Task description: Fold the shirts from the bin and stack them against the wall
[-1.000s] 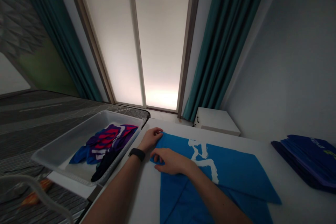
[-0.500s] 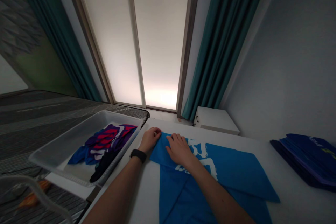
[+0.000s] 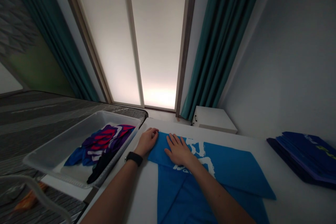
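"So, what am I seeing remotely?"
"A bright-blue fabric garment (image 3: 233,171) with a white brush-stroke print (image 3: 210,167), at five o'clock on the white tabletop (image 3: 147,189)."
"Readable?"
"I can't read it."
"Hands?"
"The right hand (image 3: 180,150) spreads flat on the garment; the left hand (image 3: 145,142) curls at its ten-o'clock corner, whether gripping I can't tell."

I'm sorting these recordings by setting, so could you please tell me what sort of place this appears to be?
It looks like a room in a home, though a staged one is possible: teal curtains hang beside sliding doors, with a small white cabinet near their foot.
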`<act>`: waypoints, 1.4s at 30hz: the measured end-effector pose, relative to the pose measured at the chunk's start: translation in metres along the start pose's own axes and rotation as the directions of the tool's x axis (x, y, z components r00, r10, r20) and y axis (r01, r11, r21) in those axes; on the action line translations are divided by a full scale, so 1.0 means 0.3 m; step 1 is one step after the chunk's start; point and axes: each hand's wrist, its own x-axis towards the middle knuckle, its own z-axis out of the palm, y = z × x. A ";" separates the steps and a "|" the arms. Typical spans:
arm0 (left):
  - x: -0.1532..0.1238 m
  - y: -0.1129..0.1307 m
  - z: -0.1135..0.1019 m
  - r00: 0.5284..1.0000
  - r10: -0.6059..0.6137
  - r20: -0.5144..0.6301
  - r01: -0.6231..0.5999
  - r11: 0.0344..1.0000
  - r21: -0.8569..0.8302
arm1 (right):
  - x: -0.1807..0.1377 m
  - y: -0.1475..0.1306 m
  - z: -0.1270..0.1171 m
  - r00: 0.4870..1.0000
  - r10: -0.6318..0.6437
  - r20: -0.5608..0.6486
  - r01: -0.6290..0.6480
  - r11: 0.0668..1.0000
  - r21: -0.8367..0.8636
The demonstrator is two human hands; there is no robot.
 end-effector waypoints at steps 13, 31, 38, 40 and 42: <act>-0.107 0.042 0.026 0.928 0.105 0.357 -0.276 0.837 0.473 | 0.008 -0.004 0.010 0.999 0.040 0.033 -0.039 0.999 -0.017; -0.106 0.018 0.030 0.928 0.129 0.350 -0.297 0.823 0.485 | -0.004 -0.003 0.048 0.994 0.023 -0.105 -0.027 0.999 -0.040; -0.104 0.015 0.030 0.927 0.119 0.356 -0.293 0.821 0.489 | -0.051 0.042 0.019 0.993 0.054 -0.104 -0.061 0.996 -0.061; -0.103 0.015 0.029 0.927 0.124 0.355 -0.296 0.823 0.485 | -0.084 0.076 0.008 0.991 0.082 -0.104 -0.090 0.993 -0.076; -0.103 0.016 0.027 0.927 0.124 0.354 -0.295 0.825 0.483 | -0.121 0.113 -0.001 0.988 0.123 -0.094 -0.131 0.988 -0.083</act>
